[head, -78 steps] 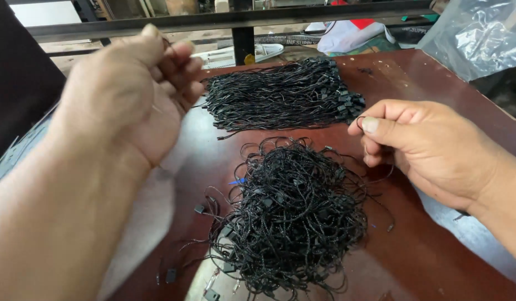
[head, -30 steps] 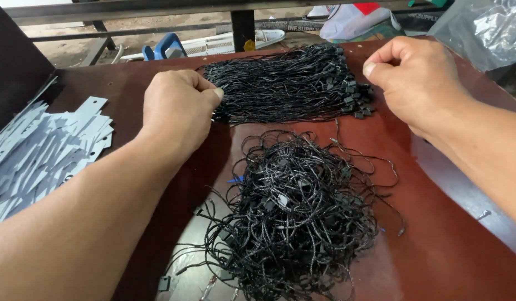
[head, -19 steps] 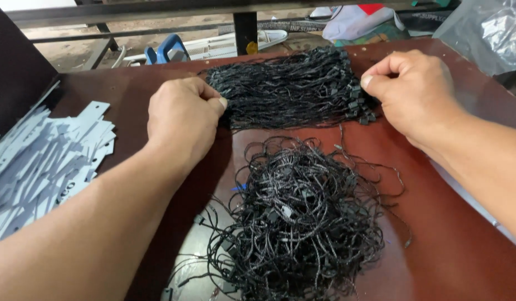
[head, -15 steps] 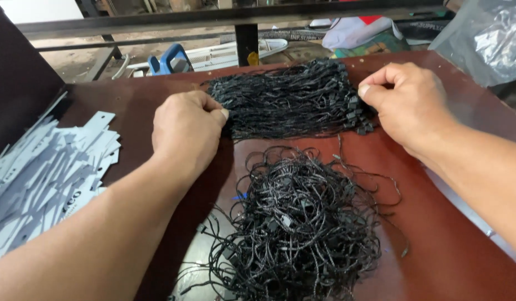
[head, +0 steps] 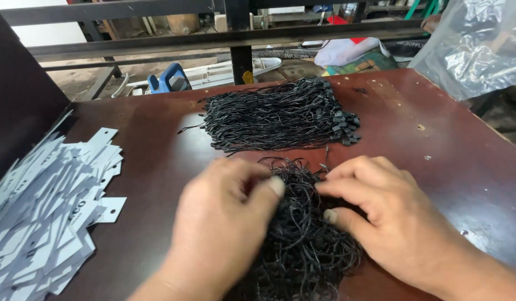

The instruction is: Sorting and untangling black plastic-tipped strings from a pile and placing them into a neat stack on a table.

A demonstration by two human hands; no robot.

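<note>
Black tangled cords (head: pixel 302 245) are lying mid-table (head: pixel 447 156); left hand (head: pixel 224 223) and right hand (head: pixel 391 217) are both pinching strands, below the straightened bundle (head: pixel 274 114). White tags (head: pixel 46 212) are lying left.

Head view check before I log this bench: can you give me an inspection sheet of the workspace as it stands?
Surface: dark red-brown table, glossy, a few small marks.
Job's things: tangled pile of black cords near the front edge; neat bundle of black cords behind it.
Clutter: heap of white paper tags at the left; clear plastic bag at the far right corner.
Hands: left hand and right hand both rest on the tangled pile, fingers in the cords.
Cables: nothing seen.
Surroundings: black metal rails, a blue object and folded cloth beyond the table.
</note>
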